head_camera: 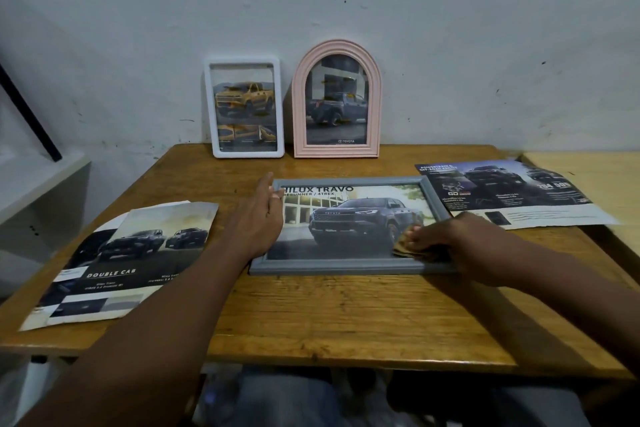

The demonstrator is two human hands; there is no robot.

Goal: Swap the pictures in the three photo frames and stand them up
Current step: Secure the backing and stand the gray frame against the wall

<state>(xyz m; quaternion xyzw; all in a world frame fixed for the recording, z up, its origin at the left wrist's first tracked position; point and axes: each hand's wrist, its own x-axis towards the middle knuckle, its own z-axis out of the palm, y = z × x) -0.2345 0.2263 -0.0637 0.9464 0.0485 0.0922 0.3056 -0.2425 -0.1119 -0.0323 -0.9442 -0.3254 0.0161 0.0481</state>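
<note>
Scuffed wooden table (329,315): flat grey rectangular frame (346,266); left hand (258,215) straight-fingered at its edge; right hand (440,236) clutching crumpled tan cloth (403,248).

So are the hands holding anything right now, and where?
The right hand bunches a brownish cloth under its fingers, pressed on the grey frame, lower right. The left hand grips nothing; it rests on that frame's left edge.

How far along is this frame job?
Done, by the look: the white rectangular frame and pink arched frame stand against the wall with truck pictures in. In hand: the grey rectangular frame lies flat, left hand at its edge, right hand holding a brown cloth on it. Left: standing it up.
</note>
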